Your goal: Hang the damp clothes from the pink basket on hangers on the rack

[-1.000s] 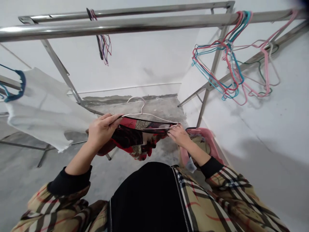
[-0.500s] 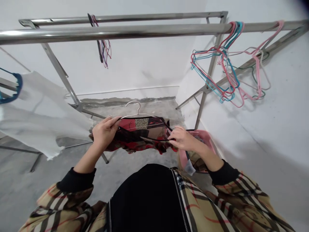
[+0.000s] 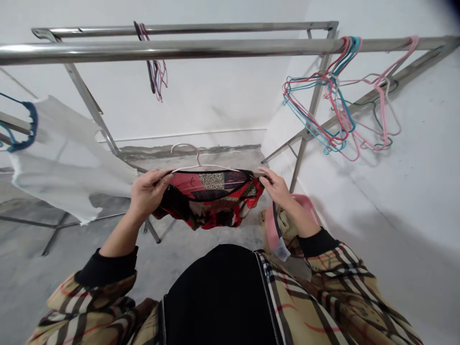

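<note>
A red, black and gold patterned garment (image 3: 212, 196) hangs from a white wire hanger (image 3: 196, 160) in front of my chest. My left hand (image 3: 147, 191) is closed on the garment's left end together with the hanger's left tip. At the right end my right hand (image 3: 278, 187) pinches the garment's black edge over the hanger's right tip. The hanger's hook points up and away from me, below the near steel rail (image 3: 161, 48).
A white top (image 3: 68, 158) on a blue hanger hangs at the left. Several coloured empty hangers (image 3: 334, 105) dangle from the rail at the right, a few more from the far rail (image 3: 156, 72). A pink basket (image 3: 273, 225) with clothes stands by my right forearm, next to the white wall.
The garment now sits spread over both hanger ends. My right hand moved up and right to the hanger's right tip. Hanger and garment rose slightly.
</note>
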Tool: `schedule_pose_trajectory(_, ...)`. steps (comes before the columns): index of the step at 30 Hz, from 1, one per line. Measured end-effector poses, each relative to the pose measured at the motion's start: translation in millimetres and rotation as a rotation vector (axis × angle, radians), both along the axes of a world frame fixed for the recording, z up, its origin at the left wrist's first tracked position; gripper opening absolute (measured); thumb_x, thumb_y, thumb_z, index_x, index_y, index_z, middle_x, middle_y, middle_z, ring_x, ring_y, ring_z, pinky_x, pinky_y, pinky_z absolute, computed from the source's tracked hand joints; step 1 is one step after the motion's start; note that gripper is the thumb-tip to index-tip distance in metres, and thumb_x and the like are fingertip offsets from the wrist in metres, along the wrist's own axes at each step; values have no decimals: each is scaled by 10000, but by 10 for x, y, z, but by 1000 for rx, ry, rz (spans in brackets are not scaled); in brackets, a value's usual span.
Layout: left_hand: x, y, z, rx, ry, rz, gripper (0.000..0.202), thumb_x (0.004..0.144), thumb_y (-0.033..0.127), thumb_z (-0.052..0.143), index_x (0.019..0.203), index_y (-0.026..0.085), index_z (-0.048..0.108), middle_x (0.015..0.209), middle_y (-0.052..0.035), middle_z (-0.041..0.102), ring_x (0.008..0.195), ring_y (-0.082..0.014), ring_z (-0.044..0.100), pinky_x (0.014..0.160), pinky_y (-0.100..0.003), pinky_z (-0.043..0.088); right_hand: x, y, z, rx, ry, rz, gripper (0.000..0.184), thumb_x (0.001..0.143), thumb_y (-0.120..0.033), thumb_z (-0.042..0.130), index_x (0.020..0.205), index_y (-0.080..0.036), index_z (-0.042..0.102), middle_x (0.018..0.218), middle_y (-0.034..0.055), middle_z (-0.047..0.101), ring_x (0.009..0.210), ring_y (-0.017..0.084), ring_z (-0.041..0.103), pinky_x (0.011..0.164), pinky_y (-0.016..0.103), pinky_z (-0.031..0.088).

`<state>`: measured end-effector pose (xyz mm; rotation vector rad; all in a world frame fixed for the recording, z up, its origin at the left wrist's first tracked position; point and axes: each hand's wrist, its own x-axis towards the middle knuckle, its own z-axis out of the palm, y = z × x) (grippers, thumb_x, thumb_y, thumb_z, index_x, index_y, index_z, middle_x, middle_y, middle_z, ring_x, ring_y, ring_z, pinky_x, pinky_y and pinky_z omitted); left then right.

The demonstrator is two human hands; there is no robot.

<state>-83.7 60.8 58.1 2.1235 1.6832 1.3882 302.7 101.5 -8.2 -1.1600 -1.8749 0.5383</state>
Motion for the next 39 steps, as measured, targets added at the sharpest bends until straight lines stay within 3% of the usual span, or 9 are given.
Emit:
schedule_pose_trajectory(4, -82, -71, 34, -20, -20, 18, 241, 864, 394, 592, 989, 255, 743, 696, -9, 642, 658, -160, 589, 631, -277, 450, 60, -26, 34, -30, -10, -46, 468, 953, -553, 384, 841, -180, 645, 653, 8, 562, 629, 153, 531, 618, 275, 444)
schedule_pose_trajectory(12, -122, -145, -5, -120, 20, -152, 252, 852, 415, 585, 922, 237, 750, 713, -28, 662, 685, -172, 607, 640, -290, 460, 70, -2, 337, -21, 41, -55, 447, 931, -573, 442, 815, -189, 640, 735, 23, 618, 720, 163, 568, 674, 269, 457)
schedule_pose_trajectory(15, -62, -144, -5, -117, -12, -110, 290, 858, 422, 568, 937, 209, 749, 727, -35, 668, 714, -173, 614, 674, -286, 472, 46, -47, 461, -13, -11, 46, 450, 950, -563, 405, 895, -201, 667, 792, 43, 643, 800, 181, 590, 750, 297, 476)
schedule_pose_trajectory(17, -24, -135, -1, -127, -22, -67, 311, 857, 433, 559, 950, 205, 750, 731, -36, 670, 732, -176, 617, 691, -283, 475, 24, -114, 529, -35, -83, 201, 454, 962, -552, 386, 884, -199, 662, 787, 43, 636, 797, 177, 587, 779, 305, 474)
schedule_pose_trajectory(19, 1, -116, -4, -142, -37, -42, 332, 846, 454, 558, 951, 204, 750, 735, -36, 674, 741, -178, 620, 699, -277, 478, -10, -189, 578, -65, -174, 353, 458, 971, -535, 379, 782, -193, 617, 723, 24, 592, 708, 153, 555, 717, 279, 457)
schedule_pose_trajectory(21, 17, -90, -16, -146, -60, -32, 343, 837, 465, 560, 949, 202, 750, 740, -35, 679, 741, -177, 620, 704, -272, 479, -58, -254, 607, -65, -240, 407, 461, 990, -504, 349, 703, -194, 534, 660, -2, 522, 617, 128, 491, 630, 255, 412)
schedule_pose_trajectory(29, 31, -2, -60, -183, -38, -131, 330, 856, 419, 556, 912, 166, 760, 708, -40, 668, 667, -152, 594, 666, -245, 458, -232, -396, 707, -8, -410, 336, 418, 1013, -428, 291, 702, -206, 461, 625, -11, 489, 590, 126, 474, 601, 253, 357)
schedule_pose_trajectory(34, -274, 59, -113, -227, 37, -186, 384, 786, 478, 650, 1020, 188, 742, 747, -40, 677, 678, -154, 592, 674, -256, 466, -69, -444, 844, -24, -333, 185, 426, 996, -455, 352, 710, -206, 546, 559, -22, 490, 520, 114, 466, 544, 247, 345)
schedule_pose_trajectory(39, -556, 78, -245, -364, -114, -129, 414, 773, 510, 662, 998, 171, 745, 887, -86, 736, 806, -195, 658, 754, -302, 521, 98, -489, 901, -77, -266, 116, 380, 978, -464, 404, 864, -215, 667, 611, 3, 601, 534, 128, 519, 536, 249, 378)
